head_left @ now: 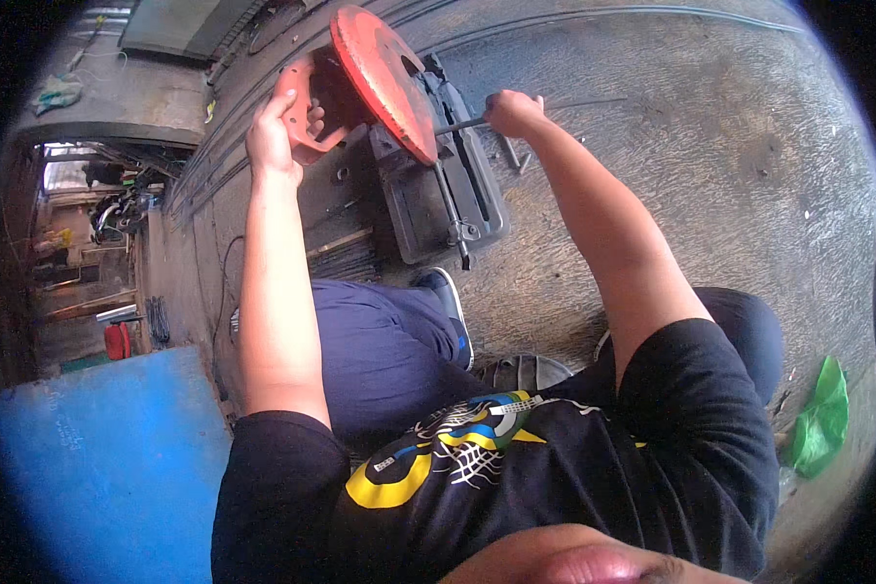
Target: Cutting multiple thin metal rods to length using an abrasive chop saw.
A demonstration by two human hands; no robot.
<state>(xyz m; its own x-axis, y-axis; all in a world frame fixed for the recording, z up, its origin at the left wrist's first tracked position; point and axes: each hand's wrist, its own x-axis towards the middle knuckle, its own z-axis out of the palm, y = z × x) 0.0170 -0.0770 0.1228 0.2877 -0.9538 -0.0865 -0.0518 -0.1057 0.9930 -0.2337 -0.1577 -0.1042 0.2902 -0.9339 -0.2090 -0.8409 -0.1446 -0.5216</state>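
Note:
A chop saw with a round orange blade guard (380, 83) stands on the floor in front of me. My left hand (274, 136) is wrapped round its orange loop handle (307, 109). To the right of the guard, my right hand (514, 112) is closed on a thin metal rod (460, 126). The rod runs from my fist toward the saw, and its far end is hidden by the guard. Under the guard lies the saw's dark base (409, 219), with a clamp screw (450, 204) along it. The guard covers most of the blade.
Short metal pieces (514, 156) lie on the floor right of the base. Long bars (253, 117) stretch along the floor beyond the saw. A blue panel (107, 457) is at lower left, a green plastic bag (820, 419) at far right. My shoe (448, 307) is close to the base.

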